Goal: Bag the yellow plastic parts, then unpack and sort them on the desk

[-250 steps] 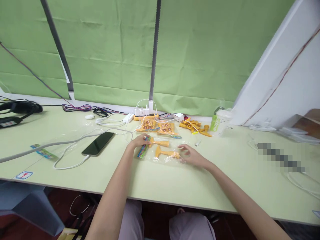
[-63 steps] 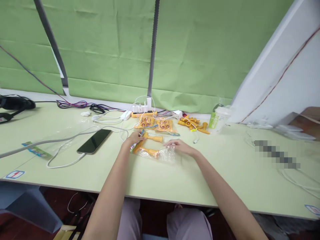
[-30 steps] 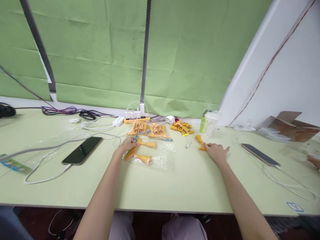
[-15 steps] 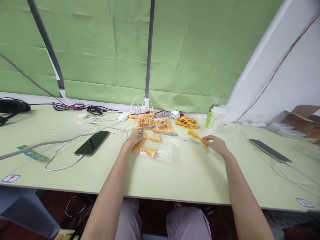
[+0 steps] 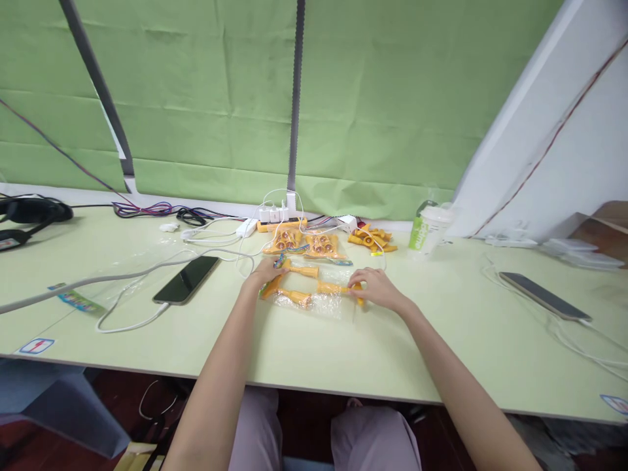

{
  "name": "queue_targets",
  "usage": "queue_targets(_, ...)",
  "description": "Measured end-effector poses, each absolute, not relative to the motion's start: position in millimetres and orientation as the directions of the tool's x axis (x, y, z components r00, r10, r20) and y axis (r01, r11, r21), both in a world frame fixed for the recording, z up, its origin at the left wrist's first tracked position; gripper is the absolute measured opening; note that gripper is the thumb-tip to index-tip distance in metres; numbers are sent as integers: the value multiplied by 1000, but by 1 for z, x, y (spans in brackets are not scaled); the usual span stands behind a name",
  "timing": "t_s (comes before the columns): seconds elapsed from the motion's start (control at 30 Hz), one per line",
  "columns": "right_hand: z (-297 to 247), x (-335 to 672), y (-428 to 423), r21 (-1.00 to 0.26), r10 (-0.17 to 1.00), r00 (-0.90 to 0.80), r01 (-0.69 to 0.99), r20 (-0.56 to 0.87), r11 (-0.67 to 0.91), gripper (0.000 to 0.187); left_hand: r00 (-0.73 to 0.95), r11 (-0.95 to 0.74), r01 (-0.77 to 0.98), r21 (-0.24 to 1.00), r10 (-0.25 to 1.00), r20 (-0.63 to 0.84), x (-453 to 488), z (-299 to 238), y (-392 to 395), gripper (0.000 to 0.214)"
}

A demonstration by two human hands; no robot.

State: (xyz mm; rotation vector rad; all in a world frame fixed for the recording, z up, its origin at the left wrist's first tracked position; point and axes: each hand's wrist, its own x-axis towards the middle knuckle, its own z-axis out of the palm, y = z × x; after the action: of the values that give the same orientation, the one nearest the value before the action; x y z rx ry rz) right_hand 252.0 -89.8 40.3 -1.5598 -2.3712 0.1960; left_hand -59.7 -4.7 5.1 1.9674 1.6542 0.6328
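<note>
A clear plastic bag (image 5: pixel 330 305) lies in the middle of the table. Two yellow horn-shaped plastic pieces, an upper one (image 5: pixel 303 269) and a lower one (image 5: pixel 296 297), are in or on it; I cannot tell which. My left hand (image 5: pixel 263 276) is closed on the bag's left end, beside the wide ends of these pieces, its fingertips partly hidden. Pinched by one end in my right hand (image 5: pixel 373 288) is another yellow horn-shaped piece (image 5: pixel 332 287), its other end pointing left over the bag.
Two filled bags of yellow pieces, a left bag (image 5: pixel 284 241) and a right bag (image 5: pixel 324 245), lie behind. A loose yellow pile (image 5: pixel 371 237) sits near a lidded cup (image 5: pixel 430 229). Phones lie left (image 5: pixel 187 281) and right (image 5: pixel 542 296), with cables around. A power strip (image 5: pixel 282 225) stands at the back.
My right hand has moved left with the yellow horn-shaped piece, from beside the pile to over the bag's right part. My left hand stays at the bag's left end.
</note>
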Motion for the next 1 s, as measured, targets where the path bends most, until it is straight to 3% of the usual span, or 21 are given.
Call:
queue_targets(0.3,12,212,-69,-262,897,-285,887,338,380,16,151,-89,719,690,988,-30,-60,6,-7,36)
queue_targets(0.47,2,199,-65,-285,870,-293,861,397,421,17,140,-107,718,688,990,8,-60,5,-6,38)
queue_targets(0.77,-13,193,-54,-531,829,-236,672,508,516,20,124,-99,749,656,992,8,-59,6,-5,48)
queue_targets(1.0,-11,208,-49,-704,914,-155,594,374,389,13,143,-110,748,654,990,3,-60,7,-4,59)
